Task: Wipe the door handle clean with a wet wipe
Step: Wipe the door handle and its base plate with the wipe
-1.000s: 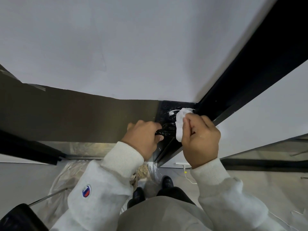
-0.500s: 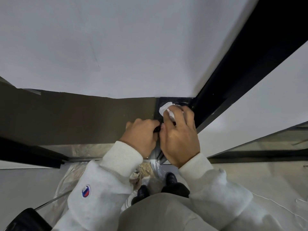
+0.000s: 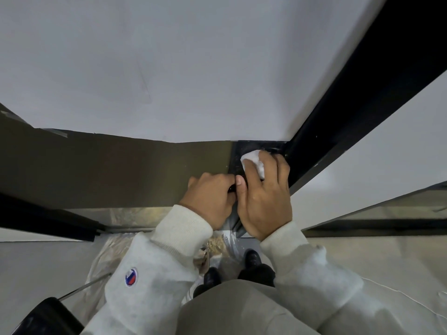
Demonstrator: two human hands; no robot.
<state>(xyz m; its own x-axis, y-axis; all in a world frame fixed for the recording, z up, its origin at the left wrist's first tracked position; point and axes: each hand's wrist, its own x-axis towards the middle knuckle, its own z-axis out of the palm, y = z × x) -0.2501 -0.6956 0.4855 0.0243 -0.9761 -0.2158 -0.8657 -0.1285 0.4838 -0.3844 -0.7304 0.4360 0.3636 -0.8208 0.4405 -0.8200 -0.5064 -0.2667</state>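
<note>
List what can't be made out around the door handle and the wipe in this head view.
- Door handle: only a dark sliver shows between the left hand and right hand; its shape and cleanliness are hidden.
- Wet wipe: mostly under the right hand's fingers.
- Black plate: the wiped area is covered.

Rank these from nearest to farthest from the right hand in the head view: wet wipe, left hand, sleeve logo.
1. Wet wipe: under the right hand's fingers.
2. Left hand: just to its left, at the handle.
3. Sleeve logo: far down the left arm.
</note>
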